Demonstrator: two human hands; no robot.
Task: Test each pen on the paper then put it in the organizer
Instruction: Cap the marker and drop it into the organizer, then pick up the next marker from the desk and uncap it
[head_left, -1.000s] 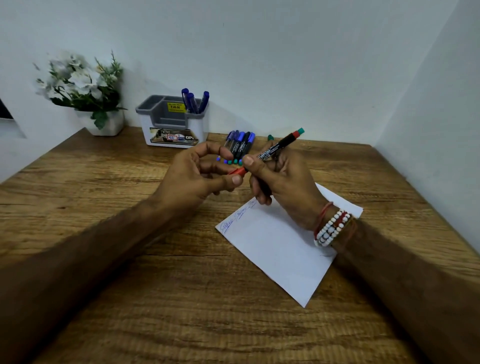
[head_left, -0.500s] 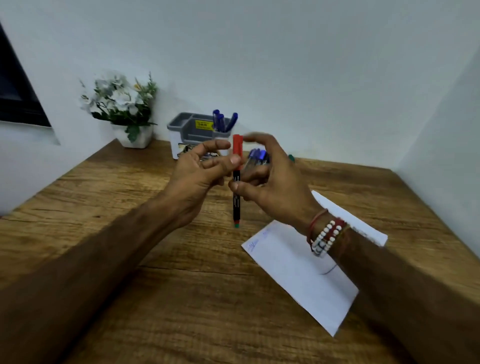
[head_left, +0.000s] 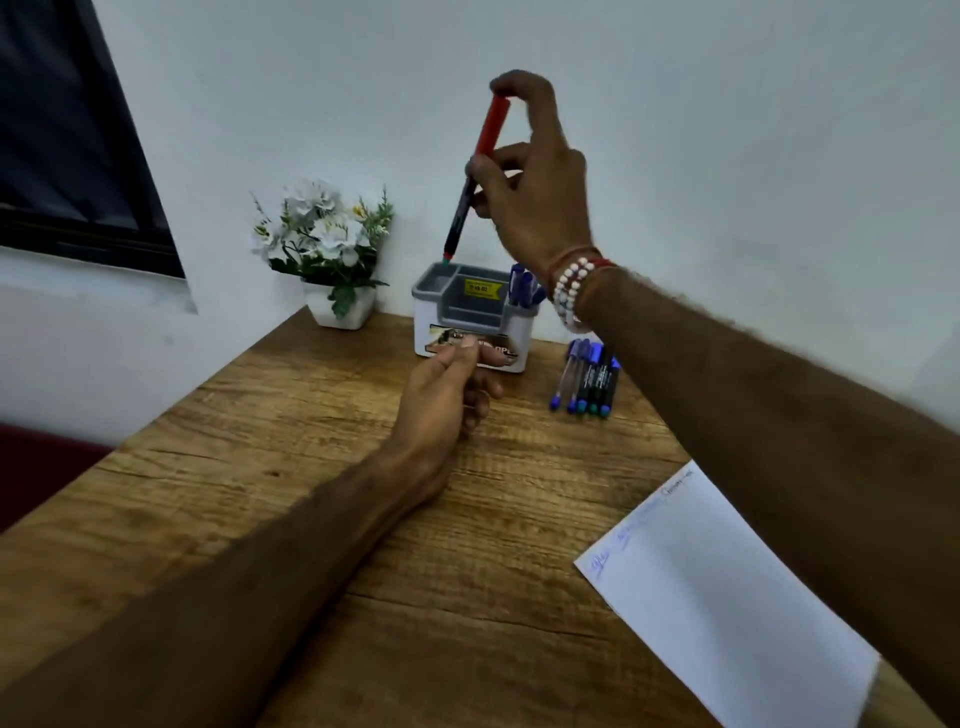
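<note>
My right hand (head_left: 535, 202) holds a black pen with a red cap (head_left: 470, 182) nearly upright, cap on top. Its green lower tip hangs just above the far-left compartment of the grey and white organizer (head_left: 470, 332) at the back of the desk. Blue pens (head_left: 522, 286) stand in the organizer's right compartment. My left hand (head_left: 449, 395) rests loosely curled on the desk in front of the organizer, holding nothing. Several pens (head_left: 587, 376) lie in a row to the organizer's right. The white paper (head_left: 727, 597) with scribbles along its top edge lies at the lower right.
A white pot of white flowers (head_left: 327, 254) stands left of the organizer against the wall. A dark window frame (head_left: 78, 156) fills the upper left. The wooden desk (head_left: 311, 467) ends at its left edge near a dark red surface.
My right hand has lifted the capped pen away from my left hand and carried it up and back over the organizer. My left hand has dropped to the desk.
</note>
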